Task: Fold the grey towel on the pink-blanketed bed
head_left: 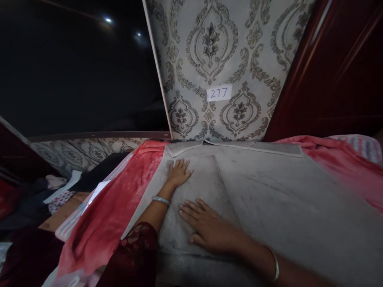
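A large grey towel (pixel 269 199) lies spread flat over a red blanket (pixel 113 211) on a bed. My left hand (pixel 179 172) rests palm down on the towel near its far left corner, fingers stretched out. My right hand (pixel 206 227) lies flat on the towel closer to me, fingers extended toward the left. Both wrists wear a thin bangle. Neither hand holds anything. The towel's far edge (pixel 236 146) is folded over in a narrow band.
A patterned wall (pixel 215 52) with a paper label reading 277 (pixel 219 93) stands behind the bed. A dark screen (pixel 74 67) fills the upper left, a dark red wooden door (pixel 335 67) the right. Clothes and cloth pile (pixel 54 187) lie left of the bed.
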